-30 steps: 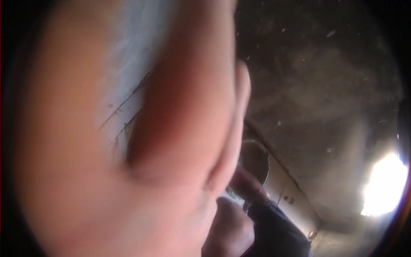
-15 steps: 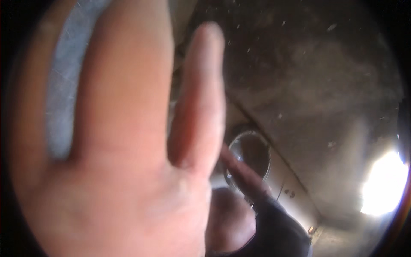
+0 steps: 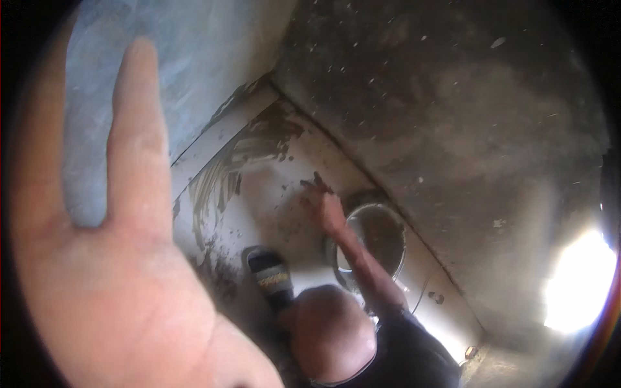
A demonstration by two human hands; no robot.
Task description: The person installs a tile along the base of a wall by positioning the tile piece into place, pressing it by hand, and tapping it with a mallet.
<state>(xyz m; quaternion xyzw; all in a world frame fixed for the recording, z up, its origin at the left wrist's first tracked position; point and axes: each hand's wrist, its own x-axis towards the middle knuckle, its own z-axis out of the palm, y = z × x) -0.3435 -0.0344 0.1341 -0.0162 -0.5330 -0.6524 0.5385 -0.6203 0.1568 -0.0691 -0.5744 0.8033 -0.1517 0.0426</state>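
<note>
A large hand, by its place my left hand, fills the left side very close up. Its fingers stretch upward and are spread apart, and nothing shows between them. Part of it runs out of the picture at the left and bottom. My right hand is not visible. Below, another person bends low, with the top of the head and a dark shirt showing. That person's hand reaches past a round bucket, over pale floor tiles smeared with dark wet paste. Its fingertips look dark.
A bluish wall rises at upper left, and a grey, speckled cement wall spans the right. Beside the person's head is a dark slipper. Bright light glares at the far right.
The large hand has shifted left, uncovering the smeared tiles, the slipper and the other person's hand. That person's head appears farther left in the picture.
</note>
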